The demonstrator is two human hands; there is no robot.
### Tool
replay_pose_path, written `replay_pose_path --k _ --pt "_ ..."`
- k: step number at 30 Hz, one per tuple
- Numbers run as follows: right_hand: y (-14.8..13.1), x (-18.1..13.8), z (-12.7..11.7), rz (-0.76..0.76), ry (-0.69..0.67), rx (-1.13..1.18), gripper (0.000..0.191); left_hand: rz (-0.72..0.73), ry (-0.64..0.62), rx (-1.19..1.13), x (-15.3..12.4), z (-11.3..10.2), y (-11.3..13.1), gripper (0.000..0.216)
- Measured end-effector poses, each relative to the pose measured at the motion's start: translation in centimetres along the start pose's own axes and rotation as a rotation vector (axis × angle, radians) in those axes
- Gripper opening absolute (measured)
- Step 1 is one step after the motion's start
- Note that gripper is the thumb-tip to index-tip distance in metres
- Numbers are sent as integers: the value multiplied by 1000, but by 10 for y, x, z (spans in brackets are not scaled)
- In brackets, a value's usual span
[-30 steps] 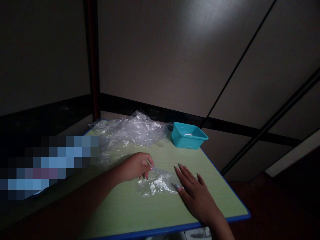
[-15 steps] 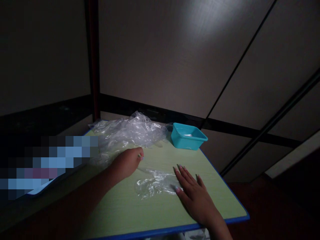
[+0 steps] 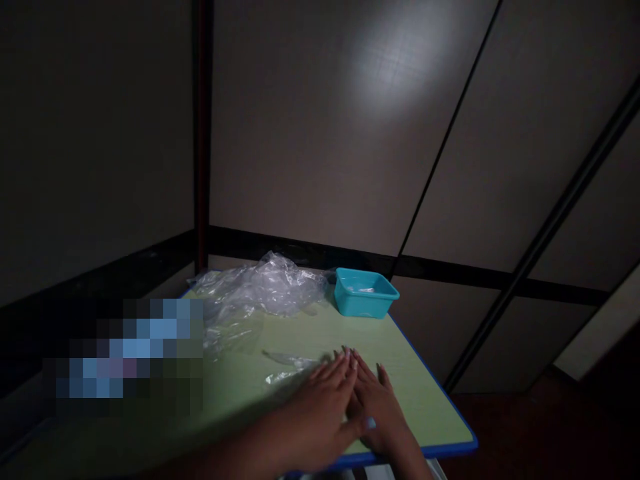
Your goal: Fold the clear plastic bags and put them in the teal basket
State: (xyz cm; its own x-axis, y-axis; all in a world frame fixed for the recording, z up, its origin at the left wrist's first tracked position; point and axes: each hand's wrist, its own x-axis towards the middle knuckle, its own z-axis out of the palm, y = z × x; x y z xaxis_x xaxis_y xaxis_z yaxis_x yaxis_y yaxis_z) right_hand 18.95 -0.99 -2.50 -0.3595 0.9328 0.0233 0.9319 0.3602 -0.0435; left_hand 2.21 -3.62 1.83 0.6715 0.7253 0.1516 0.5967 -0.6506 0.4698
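Both my hands lie flat on the green tabletop (image 3: 400, 373) near its front edge. My left hand (image 3: 323, 407) rests with its fingers stretched out, side by side with my right hand (image 3: 377, 407), which is also flat and open. Under and just beyond my left fingers lies a small clear plastic bag (image 3: 287, 369), flattened on the table. Neither hand grips anything.
A heap of crumpled clear plastic bags (image 3: 260, 290) sits at the back left of the table. A small teal tub (image 3: 365, 293) stands at the back right. The table has a blue edge (image 3: 450, 448); dark wall panels rise behind. A blurred patch covers the left side.
My left hand let go of the bag's corner and came right, laying flat beside my right hand. The view tilted upward, so the table sits lower.
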Motion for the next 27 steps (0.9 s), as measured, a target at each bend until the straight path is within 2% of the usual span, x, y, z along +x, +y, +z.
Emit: replay_pose_path --k 2,4,9,15,19,27 --pt "4 4 6 47 -32 -40 58 4 0 -45 7 16 17 71" --pt "6 5 9 62 -59 -52 59 -65 30 -37 15 30 25 72" --pt "4 -4 0 -11 -33 -10 60 -261 109 41 22 45 19 74" --pt "-4 -12 -10 21 55 64 52 -294 86 155 9 36 3 71" --pt "-7 -11 -11 51 44 77 53 -297 77 211 0 28 -10 70" --pt "-10 -14 -15 74 55 92 53 -345 85 285 -29 12 -58 67"
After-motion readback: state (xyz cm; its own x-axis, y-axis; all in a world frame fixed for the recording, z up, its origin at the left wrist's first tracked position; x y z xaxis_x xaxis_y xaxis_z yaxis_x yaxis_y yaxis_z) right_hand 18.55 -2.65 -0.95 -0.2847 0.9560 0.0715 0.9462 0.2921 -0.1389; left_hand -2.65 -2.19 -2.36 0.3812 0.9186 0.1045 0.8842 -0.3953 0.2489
